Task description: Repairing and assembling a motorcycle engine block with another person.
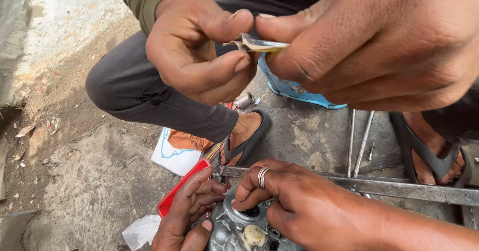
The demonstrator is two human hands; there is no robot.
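Together, left hand (199, 51) and right hand (369, 46) pinch a thin strip (257, 44) between them.

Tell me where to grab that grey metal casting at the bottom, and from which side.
Take the grey metal casting by its rounded flanks, coming in from the sides. Its round opening faces up and its top is knobbly, so the flanks give the fullest hold. The left hand cups one flank, and the right hand curls over the top rim. The underside is out of view.

A folded strip (257, 44) sits between both hands, above a metal part (239, 231).
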